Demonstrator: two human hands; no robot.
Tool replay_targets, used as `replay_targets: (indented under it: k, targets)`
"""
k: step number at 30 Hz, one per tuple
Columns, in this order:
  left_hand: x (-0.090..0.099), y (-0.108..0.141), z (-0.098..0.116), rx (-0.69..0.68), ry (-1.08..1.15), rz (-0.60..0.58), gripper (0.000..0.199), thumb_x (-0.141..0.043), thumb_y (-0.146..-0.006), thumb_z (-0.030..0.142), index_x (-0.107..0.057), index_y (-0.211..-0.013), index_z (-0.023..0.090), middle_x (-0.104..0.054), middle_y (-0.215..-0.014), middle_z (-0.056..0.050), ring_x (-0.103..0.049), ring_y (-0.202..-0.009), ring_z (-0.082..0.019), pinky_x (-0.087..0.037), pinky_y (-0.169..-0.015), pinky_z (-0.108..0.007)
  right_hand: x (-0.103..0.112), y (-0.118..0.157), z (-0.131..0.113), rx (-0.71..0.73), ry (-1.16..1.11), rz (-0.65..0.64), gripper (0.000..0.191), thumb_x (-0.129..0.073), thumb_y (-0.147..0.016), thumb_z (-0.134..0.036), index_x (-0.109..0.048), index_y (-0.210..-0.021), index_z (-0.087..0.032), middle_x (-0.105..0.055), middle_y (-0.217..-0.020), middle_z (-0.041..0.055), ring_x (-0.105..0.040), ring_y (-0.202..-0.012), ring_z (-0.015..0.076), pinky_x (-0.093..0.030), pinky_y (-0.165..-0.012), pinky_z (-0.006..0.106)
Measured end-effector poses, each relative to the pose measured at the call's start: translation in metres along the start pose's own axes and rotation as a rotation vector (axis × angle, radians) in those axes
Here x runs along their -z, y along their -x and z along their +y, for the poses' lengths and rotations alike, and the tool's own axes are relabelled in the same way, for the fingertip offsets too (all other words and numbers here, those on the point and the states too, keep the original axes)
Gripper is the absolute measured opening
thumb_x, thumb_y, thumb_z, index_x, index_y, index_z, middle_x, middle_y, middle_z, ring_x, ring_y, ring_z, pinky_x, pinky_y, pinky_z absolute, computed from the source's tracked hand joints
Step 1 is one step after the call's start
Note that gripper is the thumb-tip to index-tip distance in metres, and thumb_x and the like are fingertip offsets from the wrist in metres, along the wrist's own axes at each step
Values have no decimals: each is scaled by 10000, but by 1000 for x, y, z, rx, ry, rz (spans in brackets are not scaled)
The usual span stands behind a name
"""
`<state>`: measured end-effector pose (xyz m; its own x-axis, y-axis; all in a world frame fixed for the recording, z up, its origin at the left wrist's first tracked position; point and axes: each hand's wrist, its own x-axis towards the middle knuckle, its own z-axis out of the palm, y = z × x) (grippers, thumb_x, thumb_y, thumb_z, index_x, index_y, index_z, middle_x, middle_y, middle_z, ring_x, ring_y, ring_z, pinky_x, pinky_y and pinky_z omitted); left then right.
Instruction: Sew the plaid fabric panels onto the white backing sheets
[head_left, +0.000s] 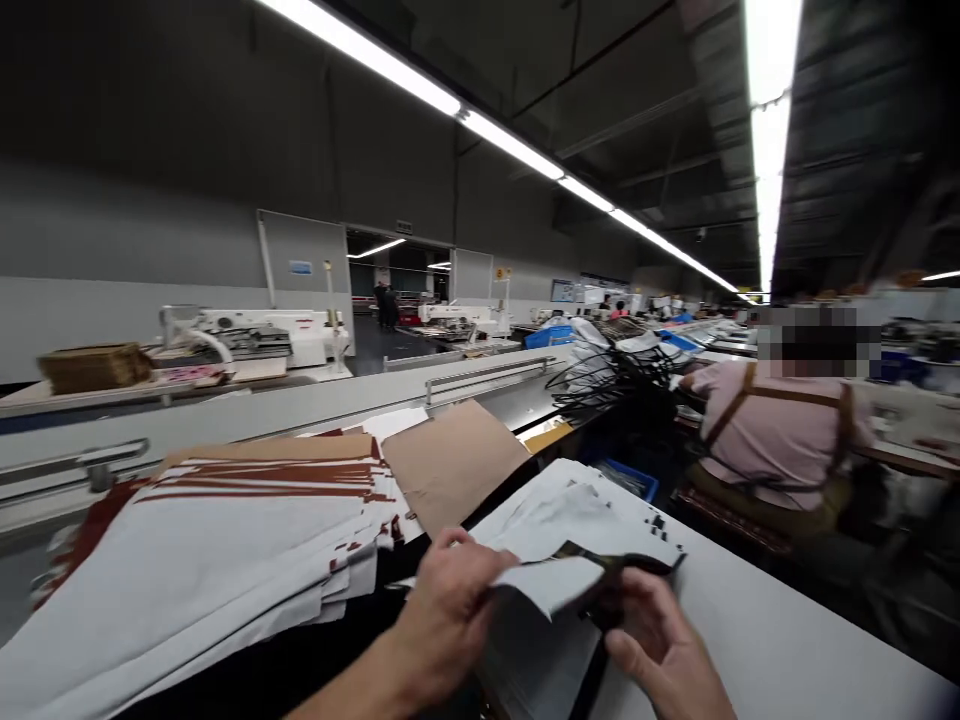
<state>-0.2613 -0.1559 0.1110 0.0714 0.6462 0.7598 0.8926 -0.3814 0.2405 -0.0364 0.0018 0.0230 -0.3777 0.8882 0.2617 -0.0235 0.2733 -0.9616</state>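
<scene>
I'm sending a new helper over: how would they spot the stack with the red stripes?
From the long white workbench in front of the person, look left past the left hand. A thick stack of white sheets lies there, below a brown cardboard sheet. Dark red stripes across its far end set it apart from the loose white sheets in the hands.

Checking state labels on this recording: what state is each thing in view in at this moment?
Left hand, pinching the white sheet
White sheet, lifted and curling
Right hand, fingers curled beside the dark strip, grip unclear
Dark strip, partly covered by the sheet
Stacked white panels, lying in a pile
Black straps, hanging in loose loops
Co-worker, seated, back turned
</scene>
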Motion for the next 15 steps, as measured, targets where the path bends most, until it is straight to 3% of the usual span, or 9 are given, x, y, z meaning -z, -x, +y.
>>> replay_targets:
  k: [2, 3, 5, 7, 8, 9, 11, 15]
  targets:
    - [22, -31, 4, -67, -84, 2, 228, -438, -1057, 153, -653, -1094, 219, -761, -839, 21, -635, -672, -122, -400, -874, -350, 14, -7, -20, 125, 189, 152, 894, -795, -766, -625, -419, -1503, -288, -532, -1477, 143, -540, -1307, 377, -540, -964, 465]
    - [29, -45, 5, -116, -127, -6, 236, -425, -1064, 145, -653, -1054, 206, -731, -780, 28, -591, -629, -120, -391, -852, -347, 20, -12, -28, 184, 306, 167, 919, -795, -770, -569, -382, -1550, -315, -461, -1548, 126, -473, -1377, 380, -500, -1027, 501]
    - [34, -68, 8, -183, -170, -35, 260, -409, -1083, 160, -643, -974, 191, -675, -702, 46, -527, -574, -114, -379, -822, -340, 26, -24, -38, 278, 457, 65, 804, -808, -720, -458, -546, -1463, -297, -461, -1548, 113, -395, -1432, 406, -395, -1139, 557]
    - [35, -87, 11, -216, -167, -43, 266, -414, -1103, 210, -637, -958, 190, -669, -702, 54, -530, -570, -109, -384, -828, -334, 23, -35, -42, 270, 459, -40, 400, -793, -696, -374, -753, -1074, -249, -668, -1252, 96, -580, -1214, 382, -478, -1036, 493]
    - [37, -94, 14, -229, -169, -33, 267, -415, -1110, 232, -636, -966, 191, -683, -721, 52, -545, -581, -109, -391, -842, -334, 20, -40, -42, 254, 439, -79, 210, -759, -737, -368, -748, -895, -230, -710, -1051, 73, -644, -1043, 338, -524, -922, 435]
    - [41, -100, 17, -246, -176, -22, 271, -414, -1114, 250, -637, -972, 193, -697, -744, 49, -561, -596, -111, -398, -855, -335, 17, -43, -42, 242, 414, -101, 146, -720, -782, -364, -707, -777, -219, -696, -883, 45, -654, -887, 289, -530, -807, 379]
    - [51, -107, 23, -271, -198, -42, 297, -414, -1118, 291, -638, -945, 201, -707, -757, 46, -563, -609, -117, -422, -861, -331, 11, -44, -43, 235, 377, -129, 222, -665, -856, -368, -641, -705, -207, -629, -722, 8, -604, -721, 222, -482, -675, 314]
    - [71, -111, 30, -212, -242, -143, 396, -416, -1098, 367, -576, -770, 212, -614, -649, 23, -542, -646, -159, -456, -722, -284, 14, -34, -56, 245, 322, -180, 366, -681, -897, -509, -630, -701, -204, -627, -691, 2, -586, -677, 200, -473, -653, 298]
